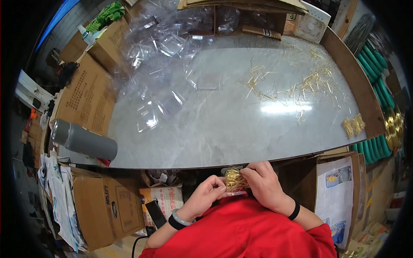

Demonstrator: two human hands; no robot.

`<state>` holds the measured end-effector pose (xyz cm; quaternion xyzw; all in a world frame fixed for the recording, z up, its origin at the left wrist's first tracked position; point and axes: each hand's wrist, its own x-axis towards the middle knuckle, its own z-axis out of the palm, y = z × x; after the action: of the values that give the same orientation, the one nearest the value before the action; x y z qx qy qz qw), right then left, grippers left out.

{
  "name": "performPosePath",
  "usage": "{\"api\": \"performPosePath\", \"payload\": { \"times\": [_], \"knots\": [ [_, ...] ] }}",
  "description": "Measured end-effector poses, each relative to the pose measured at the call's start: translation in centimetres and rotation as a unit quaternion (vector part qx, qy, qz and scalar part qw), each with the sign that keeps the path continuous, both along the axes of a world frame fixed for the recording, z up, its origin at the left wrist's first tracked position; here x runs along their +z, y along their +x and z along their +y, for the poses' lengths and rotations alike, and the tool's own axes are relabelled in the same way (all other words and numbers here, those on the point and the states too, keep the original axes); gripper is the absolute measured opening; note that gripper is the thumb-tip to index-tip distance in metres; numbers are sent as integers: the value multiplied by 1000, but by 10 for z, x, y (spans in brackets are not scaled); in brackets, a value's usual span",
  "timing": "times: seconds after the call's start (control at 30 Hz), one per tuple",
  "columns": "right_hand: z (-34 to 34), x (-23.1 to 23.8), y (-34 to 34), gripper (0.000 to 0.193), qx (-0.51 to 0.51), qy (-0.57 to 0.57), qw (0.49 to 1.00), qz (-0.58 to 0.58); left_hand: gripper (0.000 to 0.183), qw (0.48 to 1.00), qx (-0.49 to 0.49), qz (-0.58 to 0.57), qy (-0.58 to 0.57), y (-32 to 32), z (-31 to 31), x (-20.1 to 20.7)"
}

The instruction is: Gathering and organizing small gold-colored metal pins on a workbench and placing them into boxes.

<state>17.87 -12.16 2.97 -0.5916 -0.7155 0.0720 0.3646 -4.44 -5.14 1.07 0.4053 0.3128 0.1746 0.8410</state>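
A bundle of thin gold wire pieces [235, 180] is held between my two hands, just off the table's near edge and in front of my red shirt. My left hand [207, 194] is closed, thumb and fingers pinching at the bundle's left side. From the upper right, the closed fingers of my right hand [266, 182] grip the bundle too. Under the wires shows a pale, shiny edge [236, 194]; I cannot make out what it belongs to. My fingers hide part of the bundle.
Loose gold wire pieces [314, 81] lie scattered across the grey table [215, 133]; small bundles [353, 125] sit at its right. Clear plastic boxes [172, 45] pile up at the back left. A grey bottle [86, 139] lies near the left edge. Cardboard boxes [107, 210] flank me.
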Motion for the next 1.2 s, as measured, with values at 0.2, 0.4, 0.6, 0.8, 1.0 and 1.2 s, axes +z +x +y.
{"api": "performPosePath", "payload": {
  "times": [0.2,0.4,0.6,0.8,1.0,1.2],
  "knots": [
    [46,16,10,21,-62,70,996,4,10,986,35,8,164,26,52,22],
    [78,-4,21,23,-89,78,993,-15,43,825,56,251,503,51,73,25],
    [81,-6,16,31,-109,54,992,-25,72,619,5,304,724,63,75,4],
    [80,1,22,26,-46,-4,997,56,67,626,16,308,716,65,71,5],
    [83,-1,35,25,-14,-26,997,65,64,655,-15,273,704,67,86,15],
    [86,1,18,34,-103,-1,994,25,65,617,-15,282,734,71,88,10]
  ]
}}
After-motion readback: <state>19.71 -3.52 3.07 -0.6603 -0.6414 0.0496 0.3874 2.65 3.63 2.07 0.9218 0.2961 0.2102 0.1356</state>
